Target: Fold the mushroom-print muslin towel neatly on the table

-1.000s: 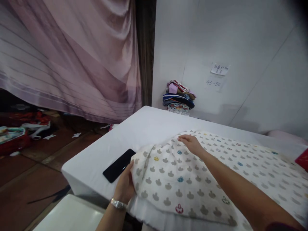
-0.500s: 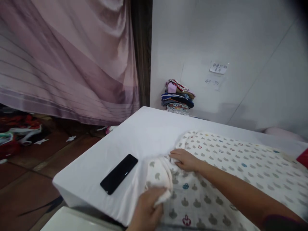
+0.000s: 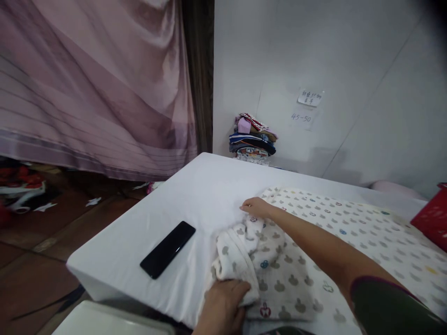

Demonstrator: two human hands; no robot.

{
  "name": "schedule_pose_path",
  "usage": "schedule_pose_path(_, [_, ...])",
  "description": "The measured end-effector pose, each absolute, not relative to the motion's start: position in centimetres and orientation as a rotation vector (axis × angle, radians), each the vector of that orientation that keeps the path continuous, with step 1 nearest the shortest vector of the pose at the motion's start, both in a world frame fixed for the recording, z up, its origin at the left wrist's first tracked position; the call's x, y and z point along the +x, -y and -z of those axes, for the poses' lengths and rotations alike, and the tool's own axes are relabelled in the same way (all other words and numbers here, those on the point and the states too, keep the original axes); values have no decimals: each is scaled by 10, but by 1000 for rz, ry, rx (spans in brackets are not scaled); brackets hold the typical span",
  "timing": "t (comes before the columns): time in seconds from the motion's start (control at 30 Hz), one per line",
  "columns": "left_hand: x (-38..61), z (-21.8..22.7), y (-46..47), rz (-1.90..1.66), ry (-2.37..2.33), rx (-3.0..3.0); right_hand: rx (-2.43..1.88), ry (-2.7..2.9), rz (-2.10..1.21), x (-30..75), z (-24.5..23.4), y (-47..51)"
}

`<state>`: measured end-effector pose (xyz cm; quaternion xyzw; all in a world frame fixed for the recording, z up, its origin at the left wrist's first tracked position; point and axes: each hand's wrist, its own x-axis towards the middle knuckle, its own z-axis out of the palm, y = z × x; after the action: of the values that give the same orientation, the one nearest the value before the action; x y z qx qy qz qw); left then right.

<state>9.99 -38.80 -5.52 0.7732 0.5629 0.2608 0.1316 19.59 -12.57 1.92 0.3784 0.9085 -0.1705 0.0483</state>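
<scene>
Visibly, left hand [image 3: 223, 304] clamps patterned cloth [image 3: 289, 267]; right hand [image 3: 257, 208], I can't tell its grip; red container [image 3: 433, 218], contents hidden.

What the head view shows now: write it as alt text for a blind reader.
A bare left hand grips a bunched fold of a white fabric sheet printed with grey and coloured shapes; the bare right hand is at the fold's far end. A black rectangular phone lies left of them on a white-covered table, with folded multicoloured textiles stacked behind.

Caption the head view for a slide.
Left hand holds the bunched end of a printed white cloth, right hand at its far side, black smartphone nearby.
</scene>
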Motion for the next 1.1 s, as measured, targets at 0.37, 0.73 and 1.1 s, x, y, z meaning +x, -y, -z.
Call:
schedule_pose_path(0.37, [94,57,387,-789,-1613,2318,1197,-2255,220,157,-12,99])
schedule_pose_path(0.73, [90,65,385,-947,-1598,2415,894,-2434,246,182,-17,120])
schedule_pose_path(1.1, [82,77,405,-1346,-1729,2350,1337,-3427,377,290,-25,148])
